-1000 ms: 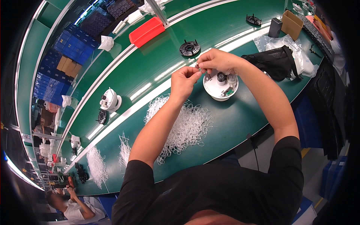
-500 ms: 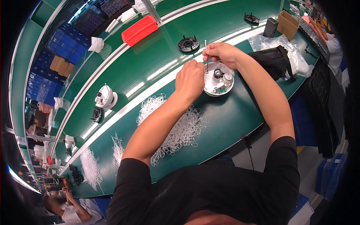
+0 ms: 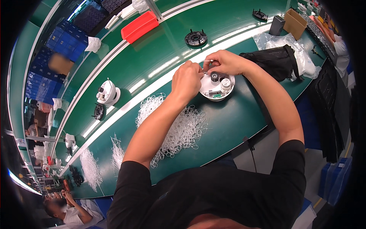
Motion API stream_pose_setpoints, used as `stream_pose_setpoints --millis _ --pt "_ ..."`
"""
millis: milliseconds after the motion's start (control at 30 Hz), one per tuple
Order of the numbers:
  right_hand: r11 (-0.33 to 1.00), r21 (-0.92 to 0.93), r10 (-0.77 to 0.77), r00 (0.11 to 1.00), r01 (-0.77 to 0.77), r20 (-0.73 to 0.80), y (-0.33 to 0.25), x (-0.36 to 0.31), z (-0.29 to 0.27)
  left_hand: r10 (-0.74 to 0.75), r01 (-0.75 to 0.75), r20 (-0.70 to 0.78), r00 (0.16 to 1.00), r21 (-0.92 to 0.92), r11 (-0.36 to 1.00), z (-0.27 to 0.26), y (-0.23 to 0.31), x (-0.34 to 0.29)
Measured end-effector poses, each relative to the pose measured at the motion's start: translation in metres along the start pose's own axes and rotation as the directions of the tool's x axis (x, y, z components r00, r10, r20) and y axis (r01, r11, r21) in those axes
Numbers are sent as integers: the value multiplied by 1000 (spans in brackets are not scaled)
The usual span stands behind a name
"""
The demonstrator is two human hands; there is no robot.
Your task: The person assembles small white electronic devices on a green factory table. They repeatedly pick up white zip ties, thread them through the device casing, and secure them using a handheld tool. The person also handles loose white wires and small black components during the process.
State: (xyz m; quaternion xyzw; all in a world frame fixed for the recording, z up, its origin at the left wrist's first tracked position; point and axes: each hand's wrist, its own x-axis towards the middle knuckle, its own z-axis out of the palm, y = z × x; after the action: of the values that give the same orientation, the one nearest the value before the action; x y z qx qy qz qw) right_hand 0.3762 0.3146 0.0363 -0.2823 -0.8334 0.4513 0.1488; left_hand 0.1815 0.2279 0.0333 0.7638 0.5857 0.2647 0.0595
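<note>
A round white plastic housing (image 3: 211,95) sits on the green bench in front of me, with a black cylinder (image 3: 214,77), a clear gear-like part (image 3: 225,84) and a bit of green circuit board (image 3: 217,96) inside it. My right hand (image 3: 225,63) reaches over its far edge, fingertips pinched on a thin wire with a white end (image 3: 207,60). At the housing's left rim, my left hand (image 3: 187,81) has its fingers closed together. Whatever lies between those fingers is too small and too covered to name.
Left of the housing lies a heap of looped white ties (image 3: 187,129), with straighter ones (image 3: 117,150) beyond. A black round base (image 3: 196,38) and a red bin (image 3: 140,27) stand at the back. A black mesh bag (image 3: 270,63) lies right. Another white housing (image 3: 107,92) stands left.
The wire stood upright from the housing and now lies nearly level at my right fingertips. My right hand has come down closer to the housing, and the housing has turned slightly.
</note>
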Motion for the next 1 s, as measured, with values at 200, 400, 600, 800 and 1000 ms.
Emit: stream_pose_setpoints --millis 200,400,600,800,1000 --pt "981 -169 -100 994 92 -37 3 8 4 -4 5 -28 1000 22 1000 0 -3 0" --pt "994 -107 -18 997 10 -73 -5 3 3 20 -20 8 1000 10 1000 -9 -4 -2" --pt "991 -126 -59 996 50 -68 -8 6 8 66 -68 29 997 91 993 -10 -3 -5" --pt "936 -344 -86 996 77 -11 -18 7 3 82 -82 -2 997 69 994 -9 -9 -7" --pt "855 -504 -111 993 120 48 -29 4 5 83 -83 -59 995 16 996 -3 -15 -8"
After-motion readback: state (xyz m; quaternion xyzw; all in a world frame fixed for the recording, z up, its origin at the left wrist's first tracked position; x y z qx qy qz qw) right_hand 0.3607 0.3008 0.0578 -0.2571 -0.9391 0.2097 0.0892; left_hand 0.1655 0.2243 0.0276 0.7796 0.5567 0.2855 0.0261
